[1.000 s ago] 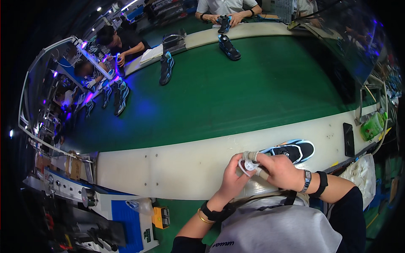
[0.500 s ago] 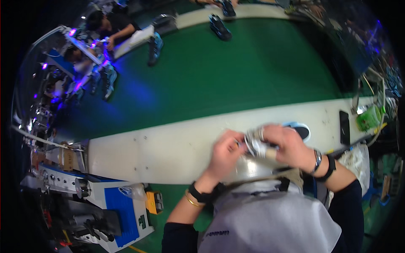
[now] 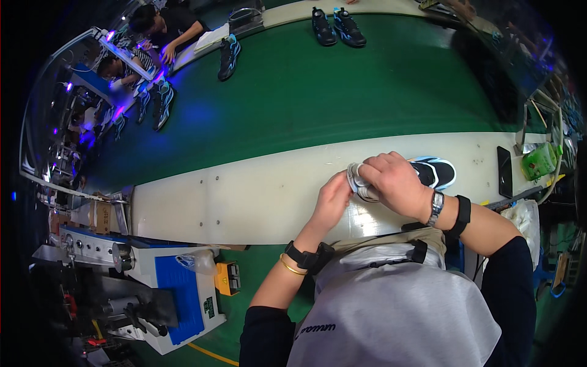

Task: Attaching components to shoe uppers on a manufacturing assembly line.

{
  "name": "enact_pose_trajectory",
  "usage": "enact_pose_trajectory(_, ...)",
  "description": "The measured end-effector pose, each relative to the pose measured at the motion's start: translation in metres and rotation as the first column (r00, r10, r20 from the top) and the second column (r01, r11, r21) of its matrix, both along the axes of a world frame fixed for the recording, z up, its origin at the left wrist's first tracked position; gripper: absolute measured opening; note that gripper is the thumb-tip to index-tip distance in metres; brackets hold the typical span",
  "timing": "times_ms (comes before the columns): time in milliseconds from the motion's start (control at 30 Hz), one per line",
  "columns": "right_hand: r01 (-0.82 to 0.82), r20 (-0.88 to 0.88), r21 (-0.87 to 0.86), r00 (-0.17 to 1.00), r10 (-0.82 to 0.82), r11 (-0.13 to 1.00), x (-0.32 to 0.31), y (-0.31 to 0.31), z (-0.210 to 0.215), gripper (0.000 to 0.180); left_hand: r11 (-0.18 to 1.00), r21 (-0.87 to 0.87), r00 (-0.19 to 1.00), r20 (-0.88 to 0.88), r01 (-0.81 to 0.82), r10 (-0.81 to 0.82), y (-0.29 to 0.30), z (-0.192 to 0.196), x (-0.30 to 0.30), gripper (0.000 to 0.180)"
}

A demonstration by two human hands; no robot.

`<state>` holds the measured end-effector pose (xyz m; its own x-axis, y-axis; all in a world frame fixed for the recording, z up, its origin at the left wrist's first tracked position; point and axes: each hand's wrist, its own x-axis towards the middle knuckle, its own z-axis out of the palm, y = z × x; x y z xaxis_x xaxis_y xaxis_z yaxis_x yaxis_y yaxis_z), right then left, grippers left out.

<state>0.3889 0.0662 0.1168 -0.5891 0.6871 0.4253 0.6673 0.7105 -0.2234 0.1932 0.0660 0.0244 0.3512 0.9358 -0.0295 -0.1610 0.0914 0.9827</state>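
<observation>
Over the white work ledge [image 3: 269, 202], my left hand [image 3: 332, 197] and my right hand [image 3: 396, 185] meet in front of me. Between them is a small white looped bundle [image 3: 363, 182]; its exact kind I cannot make out. The fingers of my right hand curl around it from the right. My left fingertips pinch at its left side, and what they grip is partly hidden. Just right of my right hand a black shoe with light blue and white trim [image 3: 438, 172] rests on the ledge, its near end covered by the hand.
Beyond the ledge runs a wide green conveyor belt [image 3: 275, 98] with a pair of dark shoes [image 3: 337, 27] and several others. A black phone [image 3: 504, 171] and a green container [image 3: 539, 161] lie at right. A white-and-blue machine [image 3: 177, 293] stands lower left; people work upper left.
Both hands have shifted slightly, still together on the white bundle, and more of the shoe beside my right hand shows. Across the belt, two shoes now stand side by side.
</observation>
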Motion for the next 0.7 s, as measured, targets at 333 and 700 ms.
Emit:
enact_pose_trajectory(333,-0.136,-0.105,-0.236,0.988,0.114,0.962,0.05,0.036,0.03,0.084,0.996,-0.076,0.985,-0.167,0.042,-0.055,0.02,0.037,0.0,0.026)
enact_pose_trajectory(700,-0.197,-0.121,-0.704,0.98,0.158,0.682,0.076,0.06,0.0,0.073,0.921,-0.14,0.902,-0.196,0.363,-0.385,0.044,0.034,-0.011,0.034)
